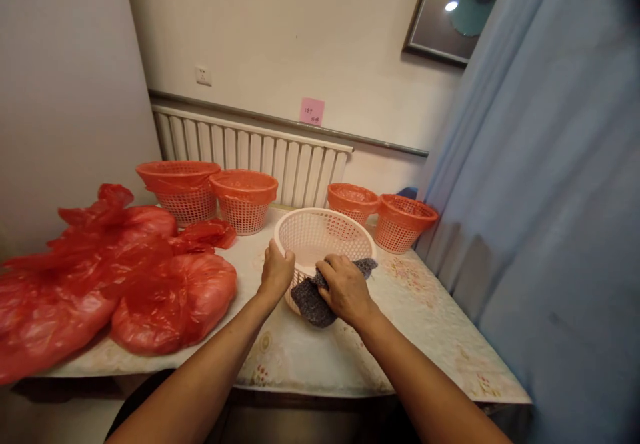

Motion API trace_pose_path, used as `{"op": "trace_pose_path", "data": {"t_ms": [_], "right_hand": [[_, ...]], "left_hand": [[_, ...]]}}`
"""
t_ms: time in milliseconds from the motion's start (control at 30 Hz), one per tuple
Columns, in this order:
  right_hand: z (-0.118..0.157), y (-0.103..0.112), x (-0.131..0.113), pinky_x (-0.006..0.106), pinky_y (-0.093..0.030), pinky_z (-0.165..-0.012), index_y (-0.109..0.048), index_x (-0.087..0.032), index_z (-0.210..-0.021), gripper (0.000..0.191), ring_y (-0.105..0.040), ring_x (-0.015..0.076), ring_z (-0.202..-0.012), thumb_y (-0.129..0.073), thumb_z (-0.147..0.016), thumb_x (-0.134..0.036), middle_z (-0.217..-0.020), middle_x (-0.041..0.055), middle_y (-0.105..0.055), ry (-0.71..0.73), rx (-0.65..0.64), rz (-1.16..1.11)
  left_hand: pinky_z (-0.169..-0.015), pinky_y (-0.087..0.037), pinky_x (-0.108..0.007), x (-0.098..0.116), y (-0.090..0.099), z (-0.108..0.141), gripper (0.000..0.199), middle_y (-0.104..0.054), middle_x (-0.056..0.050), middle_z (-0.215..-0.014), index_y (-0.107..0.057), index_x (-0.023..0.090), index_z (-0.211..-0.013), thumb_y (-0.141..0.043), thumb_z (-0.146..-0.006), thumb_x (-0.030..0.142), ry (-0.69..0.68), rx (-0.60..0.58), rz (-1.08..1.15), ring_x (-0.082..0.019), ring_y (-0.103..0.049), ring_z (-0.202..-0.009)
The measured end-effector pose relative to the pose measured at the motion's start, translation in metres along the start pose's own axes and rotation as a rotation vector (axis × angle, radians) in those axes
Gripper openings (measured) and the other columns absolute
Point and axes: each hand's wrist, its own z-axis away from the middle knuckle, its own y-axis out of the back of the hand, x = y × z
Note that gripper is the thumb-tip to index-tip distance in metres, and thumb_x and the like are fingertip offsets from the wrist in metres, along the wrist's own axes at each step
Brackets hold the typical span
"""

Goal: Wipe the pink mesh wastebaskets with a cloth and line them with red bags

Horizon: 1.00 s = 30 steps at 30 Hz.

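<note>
A pale pink plastic basket point(320, 216) with lattice walls stands on the table in front of me, slightly tilted toward me. My left hand point(277, 272) is closed around its left rim, thumb on the inner side. In my right hand point(345, 289) is a dark grey cloth point(315, 304), pressed over the basket's near right rim. One end of the cloth hangs down outside the basket, and another sticks out to the right of my fingers. The part of the rim beneath the cloth and hand is hidden.
Red bag-lined baskets stand behind: a left pair point(245, 214) and a right pair point(400, 231). Full red plastic bags point(175, 297) cover the table's left side. A floral tablecloth point(430, 324) covers the table point(320, 371). A blue curtain point(540, 197) borders the right; a radiator point(260, 154) is behind.
</note>
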Motion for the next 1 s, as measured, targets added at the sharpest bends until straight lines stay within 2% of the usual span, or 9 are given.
{"op": "trace_pose_path", "data": {"t_ms": [200, 300, 400, 567, 700, 800, 867, 933, 1000], "right_hand": [[0.011, 0.001, 0.051, 0.037, -0.038, -0.087, -0.059, -0.020, -0.112, 0.034, -0.049, 0.0236, -0.099, -0.066, -0.079, -0.022, -0.108, 0.0085, -0.058, 0.132, 0.003, -0.086], [0.014, 0.000, 0.077, 0.038, -0.037, -0.090, -0.059, -0.019, -0.114, 0.034, -0.049, 0.0239, -0.102, -0.066, -0.081, -0.027, -0.110, 0.0093, -0.058, 0.125, 0.015, -0.093], [0.015, -0.003, 0.084, 0.037, -0.036, -0.089, -0.060, -0.019, -0.111, 0.029, -0.048, 0.0235, -0.101, -0.062, -0.085, -0.030, -0.108, 0.0090, -0.058, 0.087, 0.029, -0.075], [0.015, -0.003, 0.062, 0.035, -0.036, -0.083, -0.063, -0.020, -0.102, 0.018, -0.048, 0.0217, -0.094, -0.059, -0.088, -0.030, -0.100, 0.0068, -0.058, 0.095, 0.019, -0.040], [0.015, 0.009, 0.030, 0.033, -0.036, -0.078, -0.063, -0.021, -0.092, 0.011, -0.047, 0.0210, -0.088, -0.063, -0.084, -0.028, -0.093, 0.0050, -0.058, 0.047, 0.018, -0.024], [0.016, 0.022, 0.005, 0.033, -0.036, -0.076, -0.061, -0.022, -0.089, 0.011, -0.047, 0.0211, -0.087, -0.066, -0.081, -0.027, -0.091, 0.0042, -0.057, -0.004, 0.035, -0.019], [0.019, 0.028, -0.010, 0.033, -0.036, -0.075, -0.060, -0.022, -0.088, 0.011, -0.046, 0.0216, -0.086, -0.066, -0.081, -0.028, -0.090, 0.0044, -0.056, -0.022, 0.041, -0.010], [0.022, 0.031, -0.022, 0.034, -0.036, -0.075, -0.059, -0.022, -0.087, 0.011, -0.046, 0.0221, -0.085, -0.065, -0.081, -0.029, -0.089, 0.0048, -0.056, -0.028, 0.036, -0.007], [0.025, 0.030, -0.031, 0.035, -0.036, -0.074, -0.059, -0.022, -0.090, 0.014, -0.045, 0.0225, -0.085, -0.065, -0.080, -0.029, -0.089, 0.0055, -0.055, -0.013, 0.020, -0.005]], "left_hand": [[-0.083, -0.052, -0.038, 0.004, 0.000, -0.009, 0.035, -0.066, -0.013, -0.106, -0.052, 0.014, -0.113, -0.048, -0.078, 0.017, 0.003, 0.002, -0.033, -0.026, -0.065, -0.100], [-0.080, -0.053, -0.037, 0.003, -0.003, -0.016, 0.034, -0.068, -0.012, -0.101, -0.053, 0.014, -0.112, -0.049, -0.078, 0.017, -0.009, -0.009, -0.051, -0.026, -0.065, -0.097], [-0.078, -0.053, -0.036, 0.002, -0.005, -0.021, 0.035, -0.068, -0.010, -0.097, -0.053, 0.015, -0.114, -0.050, -0.079, 0.017, -0.027, -0.015, -0.077, -0.025, -0.065, -0.094], [-0.086, -0.049, -0.044, 0.004, 0.007, -0.019, 0.030, -0.061, -0.013, -0.101, -0.055, 0.014, -0.111, -0.048, -0.081, 0.018, -0.096, 0.033, -0.166, -0.030, -0.059, -0.103], [-0.100, -0.038, -0.050, 0.013, 0.021, 0.000, 0.029, -0.055, -0.016, -0.113, -0.056, 0.015, -0.112, -0.050, -0.084, 0.019, -0.292, 0.044, -0.224, -0.032, -0.048, -0.116], [-0.106, -0.033, -0.044, 0.024, 0.027, 0.022, 0.019, -0.064, -0.006, -0.097, -0.060, 0.020, -0.098, -0.044, -0.089, 0.019, -0.469, -0.047, -0.226, -0.023, -0.056, -0.102], [-0.109, -0.028, -0.044, 0.030, 0.031, 0.036, 0.023, -0.063, -0.002, -0.081, -0.060, 0.021, -0.083, -0.038, -0.093, 0.021, -0.578, -0.092, -0.241, -0.019, -0.058, -0.087], [-0.101, -0.036, -0.040, 0.035, 0.035, 0.047, 0.030, -0.060, -0.001, -0.072, -0.057, 0.021, -0.074, -0.035, -0.094, 0.027, -0.683, -0.148, -0.294, -0.018, -0.057, -0.077], [-0.081, -0.044, -0.032, 0.036, 0.038, 0.054, 0.031, -0.061, -0.002, -0.070, -0.055, 0.022, -0.074, -0.035, -0.095, 0.032, -0.699, -0.218, -0.350, -0.018, -0.057, -0.072]]}}
